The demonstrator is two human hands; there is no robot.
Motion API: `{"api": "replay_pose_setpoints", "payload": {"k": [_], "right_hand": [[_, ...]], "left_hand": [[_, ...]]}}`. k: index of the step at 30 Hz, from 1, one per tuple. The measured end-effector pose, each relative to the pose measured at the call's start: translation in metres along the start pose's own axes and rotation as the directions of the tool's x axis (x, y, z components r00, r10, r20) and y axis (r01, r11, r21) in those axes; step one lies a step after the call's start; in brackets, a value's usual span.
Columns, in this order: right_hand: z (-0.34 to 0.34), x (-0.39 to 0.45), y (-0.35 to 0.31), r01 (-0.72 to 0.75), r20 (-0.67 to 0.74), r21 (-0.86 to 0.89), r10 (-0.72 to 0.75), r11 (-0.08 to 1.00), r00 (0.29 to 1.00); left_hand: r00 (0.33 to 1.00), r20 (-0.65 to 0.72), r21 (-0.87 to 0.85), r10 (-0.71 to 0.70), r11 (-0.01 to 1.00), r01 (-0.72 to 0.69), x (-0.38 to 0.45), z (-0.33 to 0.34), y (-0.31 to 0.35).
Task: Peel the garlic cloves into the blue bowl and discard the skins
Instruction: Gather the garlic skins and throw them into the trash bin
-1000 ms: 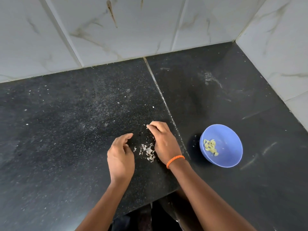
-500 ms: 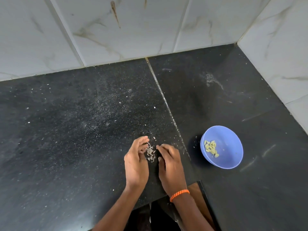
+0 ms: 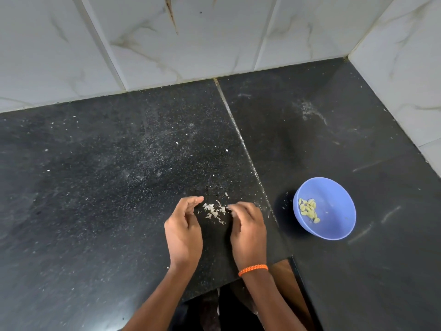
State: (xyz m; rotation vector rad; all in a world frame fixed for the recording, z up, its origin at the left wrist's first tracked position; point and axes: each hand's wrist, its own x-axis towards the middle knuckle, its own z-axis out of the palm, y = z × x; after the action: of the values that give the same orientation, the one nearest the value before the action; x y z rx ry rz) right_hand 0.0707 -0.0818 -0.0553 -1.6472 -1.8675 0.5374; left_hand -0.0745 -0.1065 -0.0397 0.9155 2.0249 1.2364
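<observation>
Left hand (image 3: pixel 183 231) and right hand (image 3: pixel 248 229) cup the skins (image 3: pixel 214 211) — each grip loose, holding nothing — best sweep slowly, keeping bits together.

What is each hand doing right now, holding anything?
Left hand: open, fingers loosely curved, holding nothing, beside the small pile of papery white garlic skins.
Right hand: open, fingertips at the skins.

On the black stone countertop (image 3: pixel 119 187) my left hand (image 3: pixel 183 231) and right hand (image 3: pixel 248 231) flanked the small heap of papery white garlic skins (image 3: pixel 214 211), with the round blue plastic bowl (image 3: pixel 334 225) of peeled yellowish garlic cloves (image 3: pixel 309 209) to their right.
</observation>
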Motion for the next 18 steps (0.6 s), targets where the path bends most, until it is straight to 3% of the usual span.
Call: {"api": "replay_pose_setpoints", "payload": {"k": [3,9,13,18], "right_hand": [[-0.001,-0.012,0.007,-0.143,-0.060,-0.085,0.138,0.986,0.989],[0.016,-0.006,-0.024,-0.063,0.094,-0.044,0.067,0.997,0.993],[0.001,0.008,-0.017,-0.077,0.012,0.036,0.077,0.996,0.997],[-0.004,0.011,-0.022,-0.070,0.031,-0.009,0.071,0.997,0.997]], "left_hand": [[0.999,0.049,-0.011,0.002,1.000,-0.002,-0.013,0.010,0.004],[0.995,0.097,-0.051,-0.006,0.999,0.011,-0.012,0.017,0.014],[0.996,0.083,-0.045,-0.015,0.999,0.018,0.003,0.003,0.014],[0.994,0.109,-0.023,-0.029,0.999,0.032,0.009,-0.003,0.012]]}}
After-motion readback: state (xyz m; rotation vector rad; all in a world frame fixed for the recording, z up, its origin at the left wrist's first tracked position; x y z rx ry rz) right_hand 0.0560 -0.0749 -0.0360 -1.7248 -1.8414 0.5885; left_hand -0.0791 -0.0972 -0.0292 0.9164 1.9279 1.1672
